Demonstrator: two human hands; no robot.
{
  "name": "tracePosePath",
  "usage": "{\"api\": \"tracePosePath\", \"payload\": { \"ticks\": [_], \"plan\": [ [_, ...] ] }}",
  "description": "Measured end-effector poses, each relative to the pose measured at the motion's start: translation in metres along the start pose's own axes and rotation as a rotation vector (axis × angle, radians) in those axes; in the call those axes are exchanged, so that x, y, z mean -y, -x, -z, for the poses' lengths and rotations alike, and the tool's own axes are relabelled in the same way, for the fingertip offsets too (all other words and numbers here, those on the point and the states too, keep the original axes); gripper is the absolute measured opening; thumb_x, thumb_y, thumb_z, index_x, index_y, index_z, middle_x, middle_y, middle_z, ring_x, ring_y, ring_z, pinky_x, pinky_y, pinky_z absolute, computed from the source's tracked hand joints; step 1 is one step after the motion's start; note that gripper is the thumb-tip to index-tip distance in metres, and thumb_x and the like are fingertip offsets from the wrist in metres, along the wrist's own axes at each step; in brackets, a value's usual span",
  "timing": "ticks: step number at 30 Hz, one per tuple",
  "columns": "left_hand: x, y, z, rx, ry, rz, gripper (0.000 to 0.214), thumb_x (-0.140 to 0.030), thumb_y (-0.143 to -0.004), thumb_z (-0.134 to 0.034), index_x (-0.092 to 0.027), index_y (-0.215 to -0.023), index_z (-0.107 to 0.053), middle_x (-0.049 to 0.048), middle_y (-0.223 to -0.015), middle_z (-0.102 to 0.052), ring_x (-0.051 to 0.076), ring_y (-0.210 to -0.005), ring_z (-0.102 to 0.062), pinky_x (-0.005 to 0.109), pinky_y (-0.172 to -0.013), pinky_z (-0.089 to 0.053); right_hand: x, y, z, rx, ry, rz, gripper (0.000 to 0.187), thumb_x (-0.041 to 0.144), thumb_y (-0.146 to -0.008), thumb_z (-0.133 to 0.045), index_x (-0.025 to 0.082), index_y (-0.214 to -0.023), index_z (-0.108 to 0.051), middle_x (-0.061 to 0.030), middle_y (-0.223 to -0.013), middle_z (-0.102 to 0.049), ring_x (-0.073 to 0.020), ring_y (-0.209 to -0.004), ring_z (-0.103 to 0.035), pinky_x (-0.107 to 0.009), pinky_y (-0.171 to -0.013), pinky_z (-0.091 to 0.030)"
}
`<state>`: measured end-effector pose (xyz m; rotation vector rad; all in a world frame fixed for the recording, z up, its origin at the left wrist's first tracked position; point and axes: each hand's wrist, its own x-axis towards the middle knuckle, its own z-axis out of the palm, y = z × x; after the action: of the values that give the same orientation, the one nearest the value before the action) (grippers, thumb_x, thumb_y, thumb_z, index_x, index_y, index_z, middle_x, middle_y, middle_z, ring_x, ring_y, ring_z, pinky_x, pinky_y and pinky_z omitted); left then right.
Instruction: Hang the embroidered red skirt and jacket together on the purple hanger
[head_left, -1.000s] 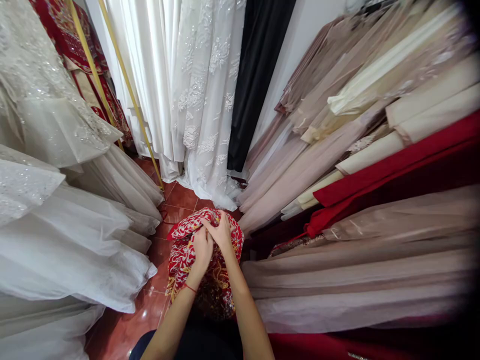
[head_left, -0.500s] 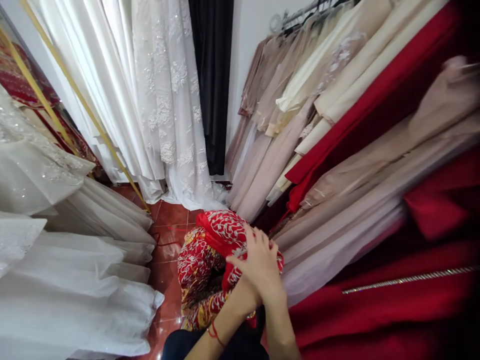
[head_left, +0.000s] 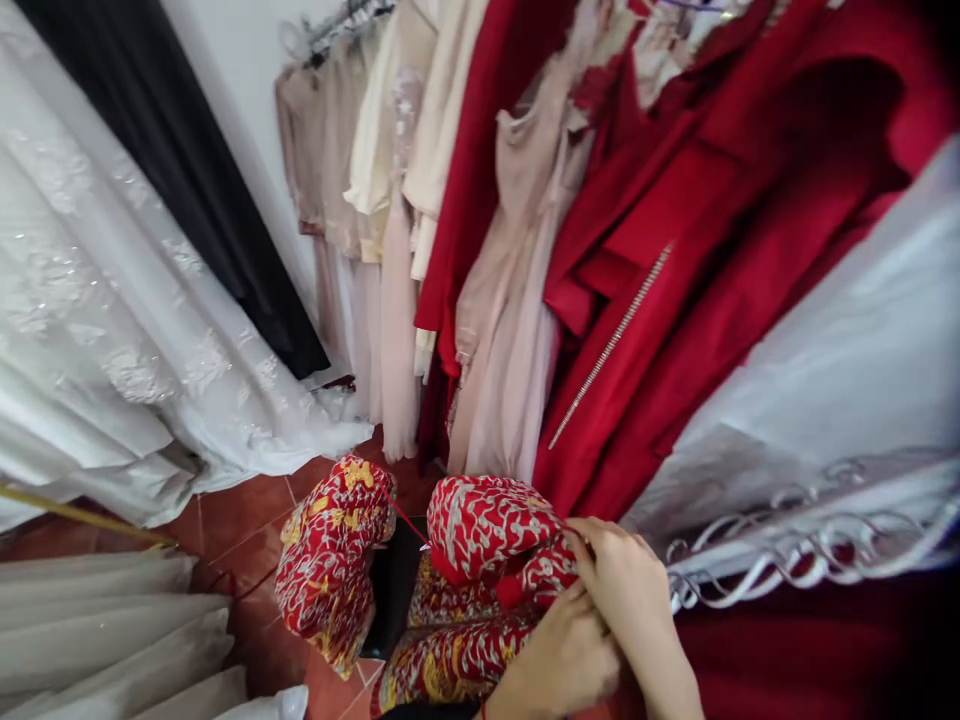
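Observation:
A red garment with silver scrolls and gold embroidery is bunched in front of me, low in the view. One sleeve-like part of it hangs apart on the left. My right hand reaches over from the right, its fingers bent onto the garment's right edge. Just below and touching it, my left hand is curled against the cloth, a red string at its wrist. The crossing right hand partly covers the left fingers. Between the garment's parts a dark, smooth surface shows, whose kind I cannot make out.
Pale pink and cream dresses hang on a rack ahead, beside red gowns. White lace gowns and a black cloth hang at left. White curled metalwork stands close on the right. Reddish tiles cover the floor.
My view has swung to the right, bringing the red gowns and white metalwork in. Both hands have shifted right with the garment's edge, and its sleeve-like parts now lie spread apart.

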<state>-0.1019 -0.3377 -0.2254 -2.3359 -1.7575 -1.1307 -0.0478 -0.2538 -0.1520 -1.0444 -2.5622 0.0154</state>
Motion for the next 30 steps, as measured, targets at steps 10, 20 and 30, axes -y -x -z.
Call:
{"api": "tracePosePath", "payload": {
  "ticks": [10,20,30],
  "plan": [
    [-0.103,0.094,0.022,-0.576,0.193,0.109,0.055,-0.022,-0.091,-0.057,-0.032,-0.145,-0.047,0.0080,-0.123,-0.072,0.021,-0.107,-0.072,0.028,-0.075,-0.064,-0.070,0.100,0.068,-0.169,-0.697,-0.170,0.034,0.044,-0.095,-0.052,0.021,-0.095,-0.076,-0.0101,-0.095,-0.077,-0.0240,-0.084,-0.072,-0.036,-0.080,-0.056],
    [-0.059,0.156,-0.014,-0.347,-0.449,0.307,0.090,-0.036,-0.082,-0.074,-0.018,-0.157,-0.028,0.0266,-0.156,-0.036,0.044,-0.147,-0.033,0.062,-0.107,-0.043,-0.106,0.206,0.118,-0.223,-0.754,-0.267,0.027,0.040,-0.095,-0.057,0.021,-0.094,-0.076,-0.0088,-0.090,-0.075,-0.0234,-0.081,-0.069,-0.035,-0.078,-0.053],
    [-0.042,-0.010,0.020,-0.100,-0.324,0.179,0.042,-0.008,-0.075,-0.043,-0.019,-0.106,-0.070,0.0028,-0.067,-0.073,0.019,-0.057,-0.068,0.026,-0.058,-0.048,-0.189,0.220,0.114,-0.266,-0.426,-0.506,0.027,0.033,-0.098,-0.047,0.019,-0.095,-0.070,-0.0075,-0.093,-0.075,-0.0241,-0.084,-0.068,-0.038,-0.081,-0.048]
  ]
}}
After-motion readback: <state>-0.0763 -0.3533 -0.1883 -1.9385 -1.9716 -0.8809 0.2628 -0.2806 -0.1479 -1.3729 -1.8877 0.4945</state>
